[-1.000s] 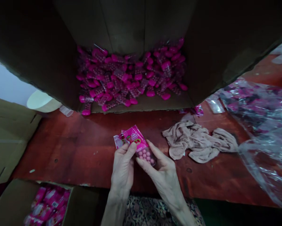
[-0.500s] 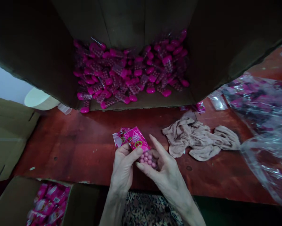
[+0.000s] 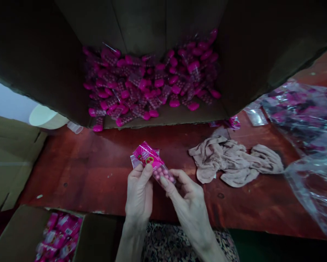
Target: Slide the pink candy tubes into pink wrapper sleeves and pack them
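Observation:
Between my two hands, over the red-brown table, is a small clear packet of pink candy balls (image 3: pixel 163 174) with a printed pink wrapper (image 3: pixel 148 154) at its upper end. My left hand (image 3: pixel 140 191) pinches the wrapper end, thumb on top. My right hand (image 3: pixel 184 198) is closed on the lower end, its thumb pressed against the candy balls. Under the held packet, another printed piece with a pale edge (image 3: pixel 134 161) sticks out to the left; my left fingers hide most of it.
A large cardboard box (image 3: pixel 163 122) lies open ahead, with many pink-capped candy packs (image 3: pixel 152 94) inside. A crumpled cloth (image 3: pixel 234 160) and a clear plastic bag (image 3: pixel 311 171) lie right. Lower left stands a carton of pink packets (image 3: pixel 61 234). A white tub (image 3: pixel 47 117) sits left.
The packet has tilted, its wrapper end shifting left and up. My right hand's fingers, stretched out before, have curled in around the candy end.

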Tool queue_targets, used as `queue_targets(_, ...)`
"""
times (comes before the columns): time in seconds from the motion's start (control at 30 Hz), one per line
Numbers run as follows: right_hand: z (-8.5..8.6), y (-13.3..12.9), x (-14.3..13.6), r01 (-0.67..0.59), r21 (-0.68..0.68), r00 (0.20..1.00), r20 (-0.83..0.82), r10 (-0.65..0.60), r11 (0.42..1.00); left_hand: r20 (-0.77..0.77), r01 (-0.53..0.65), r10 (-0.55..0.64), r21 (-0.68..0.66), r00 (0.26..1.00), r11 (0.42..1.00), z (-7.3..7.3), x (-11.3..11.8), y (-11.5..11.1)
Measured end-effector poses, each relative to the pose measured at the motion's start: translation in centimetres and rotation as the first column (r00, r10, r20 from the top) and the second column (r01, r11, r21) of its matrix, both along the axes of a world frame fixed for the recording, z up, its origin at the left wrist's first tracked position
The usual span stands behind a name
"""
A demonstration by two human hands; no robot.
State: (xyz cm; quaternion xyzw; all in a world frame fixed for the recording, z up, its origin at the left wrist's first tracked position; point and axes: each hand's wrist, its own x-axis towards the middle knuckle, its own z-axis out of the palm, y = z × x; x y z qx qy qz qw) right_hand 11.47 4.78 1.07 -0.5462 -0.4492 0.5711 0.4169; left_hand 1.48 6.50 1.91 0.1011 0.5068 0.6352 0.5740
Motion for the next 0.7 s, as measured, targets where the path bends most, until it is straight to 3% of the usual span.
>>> queue_targets(0.2, -0.1, -0.2, -0.5, -0.021, 0.04, 1.0, 0.001, 0.021, 0.999, 0.03, -0.041, 0.043, -0.045, 0.999, 0.998, 0.1, 0.4, 0.4)
queue_targets(0.47, 0.1, 0.5, -0.4, 0.042, -0.09, 0.995, -0.087, -0.05, 0.995, -0.069, 0.025, -0.032, -0.103, 0.997, 0.994, -0.9, 0.4, -0.1)
queue_targets(0.7, -0.7, -0.1, -1.3, 0.059, -0.055, 0.995, -0.075, -0.064, 0.997, 0.034, -0.043, 0.048, -0.126, 0.998, 0.991, 0.0, 0.1, 0.6)
